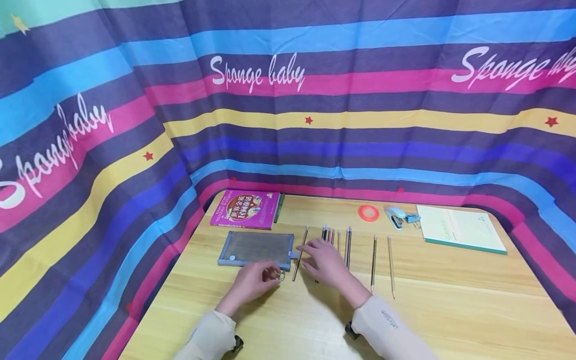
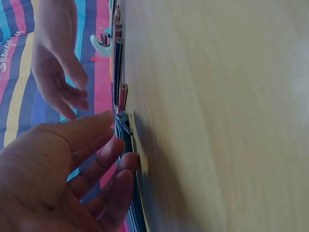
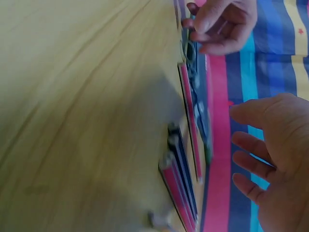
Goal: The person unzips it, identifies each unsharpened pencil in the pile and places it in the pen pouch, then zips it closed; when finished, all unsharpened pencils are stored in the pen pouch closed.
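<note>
Our left hand [image 1: 253, 282] rests loosely curled at the near right corner of the mesh pencil case [image 1: 255, 248], by its zipper ring. Just right of it, our right hand [image 1: 325, 261] lies flat and spread over the pencils [image 1: 336, 240], holding none. We judge gathering is underway; next comes pinching one pencil.

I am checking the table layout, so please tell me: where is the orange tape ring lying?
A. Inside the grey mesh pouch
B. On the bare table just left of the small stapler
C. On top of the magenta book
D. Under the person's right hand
B: the orange tape ring lies flat on the wooden table, just left of the stapler.
</note>
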Available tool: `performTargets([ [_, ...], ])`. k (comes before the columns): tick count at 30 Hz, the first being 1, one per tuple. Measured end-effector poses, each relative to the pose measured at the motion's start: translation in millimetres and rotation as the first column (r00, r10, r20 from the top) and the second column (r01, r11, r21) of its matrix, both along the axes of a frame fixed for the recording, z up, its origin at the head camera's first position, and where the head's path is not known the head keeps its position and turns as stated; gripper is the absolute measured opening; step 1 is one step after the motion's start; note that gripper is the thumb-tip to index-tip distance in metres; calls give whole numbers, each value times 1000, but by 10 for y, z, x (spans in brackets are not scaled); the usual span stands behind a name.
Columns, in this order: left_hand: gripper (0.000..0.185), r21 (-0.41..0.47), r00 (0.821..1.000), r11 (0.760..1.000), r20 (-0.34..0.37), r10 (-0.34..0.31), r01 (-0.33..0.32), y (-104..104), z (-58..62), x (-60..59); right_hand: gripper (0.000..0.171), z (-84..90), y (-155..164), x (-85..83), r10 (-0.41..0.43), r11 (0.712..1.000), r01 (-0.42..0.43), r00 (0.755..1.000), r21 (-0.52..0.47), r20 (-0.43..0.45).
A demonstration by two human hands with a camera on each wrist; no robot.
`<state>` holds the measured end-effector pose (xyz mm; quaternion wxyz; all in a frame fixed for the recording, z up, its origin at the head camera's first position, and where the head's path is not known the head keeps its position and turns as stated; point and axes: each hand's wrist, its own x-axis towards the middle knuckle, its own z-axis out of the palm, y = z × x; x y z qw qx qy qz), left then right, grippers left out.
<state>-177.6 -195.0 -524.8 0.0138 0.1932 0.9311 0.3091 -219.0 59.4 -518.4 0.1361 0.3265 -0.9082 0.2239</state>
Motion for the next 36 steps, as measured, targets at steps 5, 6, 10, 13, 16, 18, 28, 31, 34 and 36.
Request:
performTargets([
  [5,18,3,1000,1000,-3,-18,18,44,-28,-23,36,-73,-177,-59,11,999,-15,996,50,92],
  [6,17,2,1000,1000,-5,-20,20,51,-35,-24,35,-88,-205,-64,11,998,-17,995,57,103],
  [10,15,-7,999,999,-30,-31,31,78,-65,-17,32,-128,-295,-64,19,997,-28,992,72,128],
  [13,13,-27,999,999,-47,-25,23,93,-80,-13,31,-142,-341,-65,26,996,-36,992,77,127],
  [16,12,-46,998,999,-55,-13,11,108,-88,-16,30,-157,-367,-81,18,996,-29,992,85,126],
  [18,12,-48,998,999,-58,-13,10,117,-87,-25,29,-171,-374,-96,17,996,-29,992,90,129],
  [28,11,-64,998,998,-59,-9,5,136,-103,-44,30,-201,-361,-122,7,996,-22,985,86,170],
  [31,11,-64,998,998,-57,-10,6,132,-109,-46,30,-213,-366,-132,12,996,-25,987,84,157],
  [34,10,-71,998,997,-61,-8,4,132,-112,-48,30,-217,-371,-140,15,996,-29,988,89,151],
  [36,12,-73,998,997,-64,-4,-1,131,-114,-45,31,-216,-373,-141,16,995,-30,988,91,153],
])
